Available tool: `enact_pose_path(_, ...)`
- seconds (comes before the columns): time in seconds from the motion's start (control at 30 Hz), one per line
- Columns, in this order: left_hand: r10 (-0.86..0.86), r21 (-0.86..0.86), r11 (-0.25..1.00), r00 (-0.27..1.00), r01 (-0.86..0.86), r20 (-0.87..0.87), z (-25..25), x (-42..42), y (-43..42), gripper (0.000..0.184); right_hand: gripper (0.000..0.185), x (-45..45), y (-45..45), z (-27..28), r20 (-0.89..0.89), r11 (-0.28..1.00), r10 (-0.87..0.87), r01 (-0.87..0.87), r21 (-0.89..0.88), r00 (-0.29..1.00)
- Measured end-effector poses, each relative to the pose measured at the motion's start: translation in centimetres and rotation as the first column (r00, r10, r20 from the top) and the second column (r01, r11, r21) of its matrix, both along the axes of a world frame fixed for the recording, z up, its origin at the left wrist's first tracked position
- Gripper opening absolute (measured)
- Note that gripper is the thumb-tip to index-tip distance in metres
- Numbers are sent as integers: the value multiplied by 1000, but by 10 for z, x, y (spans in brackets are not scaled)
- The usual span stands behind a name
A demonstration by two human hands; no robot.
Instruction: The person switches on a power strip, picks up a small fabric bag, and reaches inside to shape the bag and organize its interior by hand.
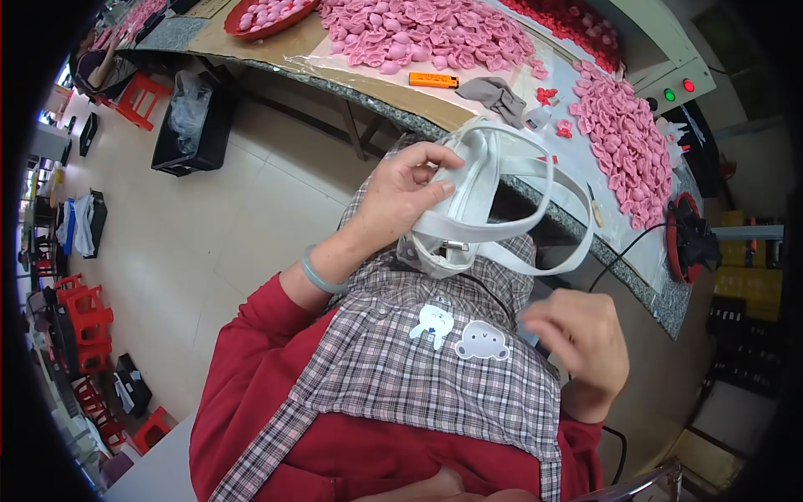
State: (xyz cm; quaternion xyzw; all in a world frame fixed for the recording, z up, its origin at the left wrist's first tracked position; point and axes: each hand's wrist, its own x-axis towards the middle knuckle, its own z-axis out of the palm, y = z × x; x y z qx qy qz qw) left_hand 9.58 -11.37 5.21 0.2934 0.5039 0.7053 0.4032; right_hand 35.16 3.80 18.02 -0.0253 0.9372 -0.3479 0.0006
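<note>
My left hand (411, 191) grips the upper edge of a white handbag (475, 188) that rests on my lap. Thumb and fingers close on its side near the zipper. The bag's two strap loops (577, 226) hang out to the right, and a metal fitting (454, 245) shows at its near end. Apart from the bag, to its lower right, my right hand (587, 341) has its fingers curled in and slightly blurred; whether anything small is in them is hidden. Below the bag lies my checked apron (401, 376) with two animal patches.
Across the granite-edged workbench (393, 117) lie piles of pink petal-like pieces (623, 142), an orange box cutter (433, 80) and a grey cloth (493, 99). A machine with green and red buttons (679, 90) stands at right. A black bin (194, 125) sits on the floor.
</note>
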Motion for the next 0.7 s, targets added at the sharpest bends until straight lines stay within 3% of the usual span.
enact_pose_path(0.03, 32, 22, 999, 997, -30, -74, 2, 5, 2, 26, 28, -8, -13, 3, -78, 992, -16, 25, 121, 997)
enact_pose_path(0.1, 8, 36, 999, 985, -2, -170, 6, 10, 3, 26, 28, -40, -42, 3, -240, 927, -24, 111, 357, 970)
enact_pose_path(0.2, 3, 37, 999, 972, 6, -235, 15, 15, 6, 25, 27, -66, -38, -43, -352, 859, 56, 134, 494, 934)
enact_pose_path(0.3, -8, -34, 999, 965, -1, -261, 22, 19, 8, 24, 20, -67, -42, -46, -235, 812, 63, 87, 577, 970)
enact_pose_path(0.53, -42, -109, 994, 929, 2, -369, 25, 20, 13, 24, 20, -69, -40, -50, -231, 792, 81, 78, 606, 970)
enact_pose_path(0.63, -72, -102, 994, 917, 35, -391, 22, 17, 11, 24, 18, -64, -28, -45, -251, 856, 46, 92, 509, 967)
enact_pose_path(0.7, -98, -107, 992, 918, 61, -384, 20, 17, 11, 25, 24, -61, -23, -34, -172, 887, 21, 61, 458, 985)
